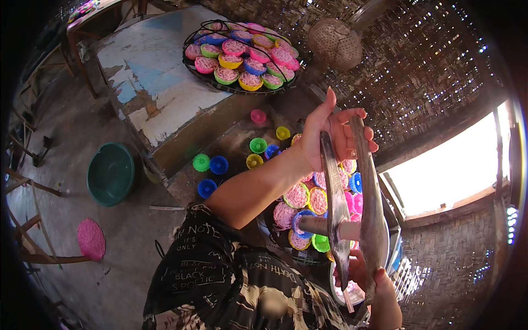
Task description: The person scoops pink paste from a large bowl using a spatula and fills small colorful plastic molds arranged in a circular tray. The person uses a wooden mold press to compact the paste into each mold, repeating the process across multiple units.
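A hand press with two long wooden handles (367,194) and a cylinder (315,225) between them stands in front of me. My left hand (336,134) is at the upper ends, its fingers bent around the outer handle and its thumb raised. At the lower ends, my right hand (373,270) grips the press, partly hidden by the wood. The cylinder's end is over a blue fluted cup (298,218). Around it, colored cups filled with pink strands (296,195) crowd together, partly covered by my arm and the handles.
A round tray (243,91) of filled cups rests on a worn platform (181,111). Loose cups (218,165) lie below it. A white basin (335,280) holds pink material near my right hand. A green tub (110,174) stands on the floor. Woven walls (445,264) flank a bright opening.
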